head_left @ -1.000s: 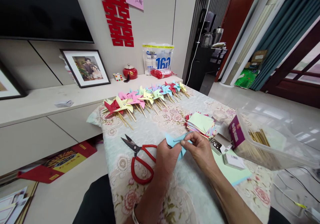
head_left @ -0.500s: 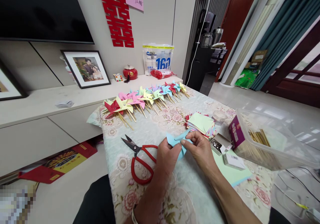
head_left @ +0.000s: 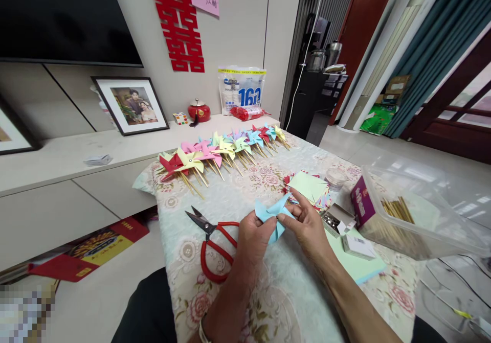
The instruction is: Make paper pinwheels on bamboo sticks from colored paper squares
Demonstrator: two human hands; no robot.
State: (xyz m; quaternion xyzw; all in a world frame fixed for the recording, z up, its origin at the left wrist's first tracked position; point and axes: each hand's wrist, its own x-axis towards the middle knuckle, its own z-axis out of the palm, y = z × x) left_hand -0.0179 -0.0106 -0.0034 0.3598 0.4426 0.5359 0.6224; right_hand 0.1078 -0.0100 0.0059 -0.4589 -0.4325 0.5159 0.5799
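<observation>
2 hands are meeting over the floral tablecloth (head_left: 215, 302), and we are reading the scene from left to right. Farthest left, red-handled scissors (head_left: 213, 241) are lying flat on the cloth, blades parted, steel tips pointing away from us. Beyond them, a row of finished paper pinwheels (head_left: 222, 151) on thin wooden sticks is fanning across the far edge of the table.

Our left hand (head_left: 255, 238) is pinching the near side of the light blue paper pinwheel (head_left: 273, 214), thumb and fingers pressed together on its folded centre. Our right hand (head_left: 307, 225) is pinching the opposite side, fingertips closed on 1 curled vane. The piece is being held just above the cloth, between both hands.

We are judging this paper as very light, thin and easily creased: it should bend rather than resist, and a hard squeeze would likely flatten the curled vanes. The centre, where the layers overlap, looks like the firmest place to hold.

Further right are lying a stack of coloured paper squares (head_left: 309, 188), a small open box (head_left: 337, 220) with metallic contents, and a clear plastic tub (head_left: 422, 215) holding wooden sticks.
</observation>
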